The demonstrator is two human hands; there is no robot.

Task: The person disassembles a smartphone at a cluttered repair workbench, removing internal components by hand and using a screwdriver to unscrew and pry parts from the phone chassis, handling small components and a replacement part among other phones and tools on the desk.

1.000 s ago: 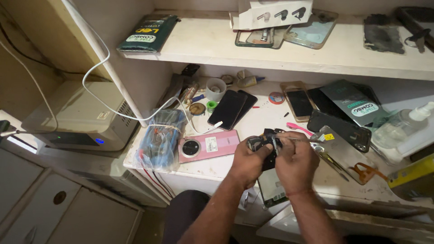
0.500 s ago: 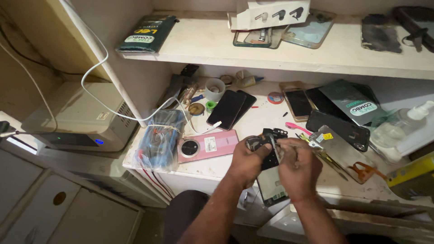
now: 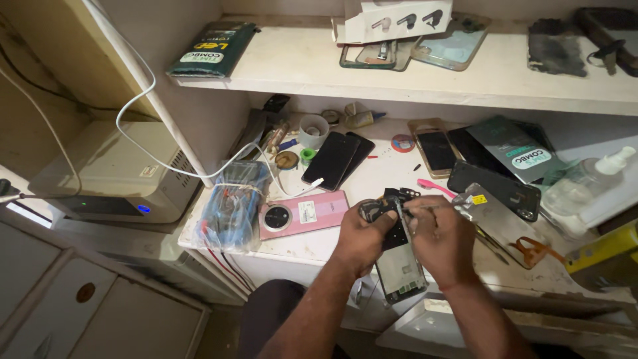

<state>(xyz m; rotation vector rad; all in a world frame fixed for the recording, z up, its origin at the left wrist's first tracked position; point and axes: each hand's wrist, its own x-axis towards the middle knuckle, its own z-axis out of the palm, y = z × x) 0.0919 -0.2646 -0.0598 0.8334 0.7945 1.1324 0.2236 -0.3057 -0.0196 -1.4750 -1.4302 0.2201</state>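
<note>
Left hand (image 3: 362, 236) grips the opened phone (image 3: 397, 256) over the worktop (image 3: 345, 242); right hand (image 3: 442, 236) pinches a thin tool (image 3: 425, 207) at its top, beside a pink phone (image 3: 302, 214).

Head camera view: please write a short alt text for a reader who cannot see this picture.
Two bare hands, the left hand and the right hand, hold an opened phone over a cluttered white workbench. A pink phone lies face down to the left, beside a blue pouch; more phones and cases lie behind and on the shelf above.
</note>
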